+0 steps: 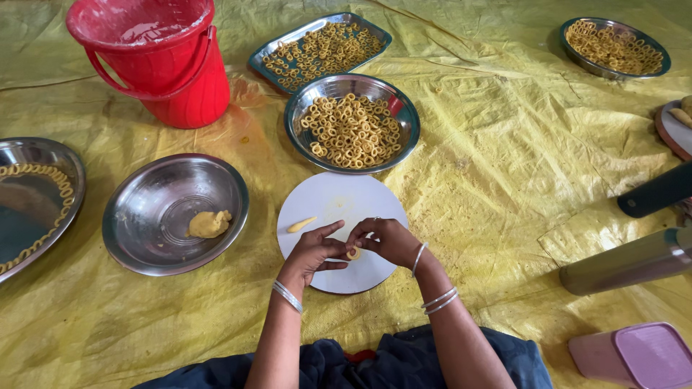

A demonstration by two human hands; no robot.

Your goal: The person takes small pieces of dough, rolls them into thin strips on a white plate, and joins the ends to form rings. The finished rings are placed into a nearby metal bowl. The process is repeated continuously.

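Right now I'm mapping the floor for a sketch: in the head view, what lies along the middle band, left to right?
Steel plate edged with dough rings → steel bowl with a dough lump → white round board → steel cylinder.

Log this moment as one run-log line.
left hand: pinching dough ring | right hand: pinching same ring | over: white round board | on board: dough strip

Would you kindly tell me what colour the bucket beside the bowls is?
The bucket is red, handle included; the head view shows it at top left.
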